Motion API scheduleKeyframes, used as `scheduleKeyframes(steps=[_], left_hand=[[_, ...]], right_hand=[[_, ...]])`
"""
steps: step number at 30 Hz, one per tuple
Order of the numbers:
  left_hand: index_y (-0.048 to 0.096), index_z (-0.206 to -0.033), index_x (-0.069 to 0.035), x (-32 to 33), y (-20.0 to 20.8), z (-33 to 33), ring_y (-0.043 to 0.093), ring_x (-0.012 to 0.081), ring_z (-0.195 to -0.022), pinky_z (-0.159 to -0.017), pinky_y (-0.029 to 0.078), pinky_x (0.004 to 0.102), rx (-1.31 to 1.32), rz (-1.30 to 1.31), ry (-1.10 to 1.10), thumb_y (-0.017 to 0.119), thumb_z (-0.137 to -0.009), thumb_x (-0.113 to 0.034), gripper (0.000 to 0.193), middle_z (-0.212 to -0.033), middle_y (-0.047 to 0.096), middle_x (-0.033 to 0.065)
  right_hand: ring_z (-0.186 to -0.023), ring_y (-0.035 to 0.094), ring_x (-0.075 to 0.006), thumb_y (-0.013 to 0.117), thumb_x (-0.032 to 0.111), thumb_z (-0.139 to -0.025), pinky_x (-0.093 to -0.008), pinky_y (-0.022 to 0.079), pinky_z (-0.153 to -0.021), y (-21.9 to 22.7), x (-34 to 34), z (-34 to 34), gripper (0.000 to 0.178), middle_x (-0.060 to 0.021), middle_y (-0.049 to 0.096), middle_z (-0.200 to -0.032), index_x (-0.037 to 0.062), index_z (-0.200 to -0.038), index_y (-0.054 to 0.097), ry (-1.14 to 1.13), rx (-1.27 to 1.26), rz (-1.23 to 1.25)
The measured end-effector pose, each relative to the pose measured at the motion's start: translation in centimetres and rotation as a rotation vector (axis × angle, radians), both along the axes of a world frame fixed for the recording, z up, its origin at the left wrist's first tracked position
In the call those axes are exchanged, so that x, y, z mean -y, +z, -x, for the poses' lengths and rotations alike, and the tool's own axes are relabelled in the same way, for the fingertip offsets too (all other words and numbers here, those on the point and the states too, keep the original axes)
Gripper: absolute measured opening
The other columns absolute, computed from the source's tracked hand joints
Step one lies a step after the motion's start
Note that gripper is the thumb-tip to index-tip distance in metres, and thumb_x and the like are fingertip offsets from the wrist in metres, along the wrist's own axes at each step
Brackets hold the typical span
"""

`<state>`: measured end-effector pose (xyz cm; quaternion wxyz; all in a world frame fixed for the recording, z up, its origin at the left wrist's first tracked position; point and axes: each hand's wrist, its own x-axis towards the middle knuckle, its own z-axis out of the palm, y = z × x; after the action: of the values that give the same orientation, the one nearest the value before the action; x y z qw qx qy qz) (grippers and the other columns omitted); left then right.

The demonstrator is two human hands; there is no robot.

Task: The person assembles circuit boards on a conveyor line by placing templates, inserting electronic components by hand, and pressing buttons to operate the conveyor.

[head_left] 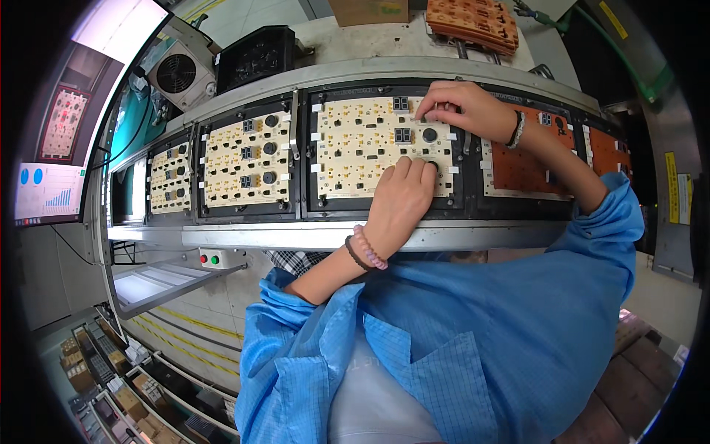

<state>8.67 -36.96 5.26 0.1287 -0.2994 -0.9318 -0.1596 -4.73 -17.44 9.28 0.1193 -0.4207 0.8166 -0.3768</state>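
Conveyor [281,235], metal-railed, bears a row of black trays; rear counter [347,46] holds a stack of orange-brown boards [473,26]. Centre tray [340,208] frames the cream circuit board [362,152], under both hands; a similar cream neighbour [225,166] lies to its L. R hand [462,103]: fingers bent over board's upper R, thumb & index nearly meeting; can't tell if a small part is btwn them. L hand [403,194]: fingers bunched, tips at board's lower R; hold unclear.

Progress (est.): well along. Two dark displays [402,135], mid-row dial [430,135] & part of a lower dial [433,167] are in place; neighbour shows three of each. Remaining sites hidden by hands, so what's left is unclear.

Edges: tray rim surrounds board; R forearm crowds R side; board's L half open. Narrow metal strip [294,126] stands btwn board & neighbour.
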Motion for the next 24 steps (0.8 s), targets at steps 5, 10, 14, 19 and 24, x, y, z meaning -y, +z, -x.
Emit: scheduleKeyframes(steps=[5, 10, 14, 19, 24], left_hand=[[0.055, -0.09, -0.007, -0.5, 0.7, -0.2, 0.056, 0.0217, -0.083, -0.07, 0.048, 0.0329, -0.038, 0.068, 0.028, 0.062, -0.082, -0.01, 0.011, -0.084, 0.054, 0.0058], [0.053, -0.089, -0.007, -0.6, 0.6, 0.1, 0.056, 0.0215, -0.083, -0.07, 0.048, 0.0327, -0.025, 0.088, 0.039, 0.06, -0.081, -0.009, 0.011, -0.084, 0.053, 0.0061], [0.053, -0.091, -0.007, -0.8, 0.5, 0.0, 0.056, 0.0215, -0.084, -0.071, 0.048, 0.0332, -0.005, 0.041, 0.044, 0.06, -0.081, -0.009, 0.013, -0.087, 0.054, 0.0067], [0.054, -0.094, -0.009, -0.3, 0.0, -0.1, 0.055, 0.0174, -0.084, -0.07, 0.045, 0.0306, -0.102, 0.062, 0.011, 0.059, -0.08, -0.013, 0.016, -0.087, 0.053, 0.0037], [0.058, -0.107, -0.006, 1.5, -0.1, -1.4, 0.057, 0.0228, -0.087, -0.075, 0.045, 0.0352, 0.011, -0.125, -0.053, 0.066, -0.087, -0.018, 0.025, -0.093, 0.056, 0.0057]], right_hand=[[-0.078, 0.065, -0.0184, 0.064, 0.011, -0.094, -0.0293, 0.05, -0.074, 0.3, 0.0, -1.1, 0.013, -0.0058, 0.069, -0.092, 0.0036, -0.105, 0.066, -0.1, 0.083, -0.044], [-0.083, 0.068, -0.0221, 0.064, 0.015, -0.094, -0.0326, 0.052, -0.077, -0.3, -0.4, -1.9, 0.012, -0.0059, 0.072, -0.093, 0.006, -0.101, 0.064, -0.101, -0.021, -0.063], [-0.088, 0.064, -0.0222, 0.068, 0.015, -0.089, -0.0342, 0.049, -0.081, -1.9, -1.5, -1.8, 0.01, -0.0059, 0.07, -0.103, 0.0081, -0.094, 0.063, 0.087, -0.434, -0.102], [-0.097, 0.061, -0.02, 0.062, 0.012, -0.084, -0.0328, 0.048, -0.085, -2.6, -1.3, -1.5, 0.007, -0.0068, 0.063, -0.117, 0.0105, -0.091, 0.059, 0.308, -0.825, -0.181], [-0.096, 0.061, -0.0201, 0.063, 0.011, -0.08, -0.0317, 0.048, -0.082, -2.4, -0.9, -0.9, 0.008, -0.0066, 0.062, -0.119, 0.0103, -0.087, 0.06, 0.371, -0.94, -0.162]])
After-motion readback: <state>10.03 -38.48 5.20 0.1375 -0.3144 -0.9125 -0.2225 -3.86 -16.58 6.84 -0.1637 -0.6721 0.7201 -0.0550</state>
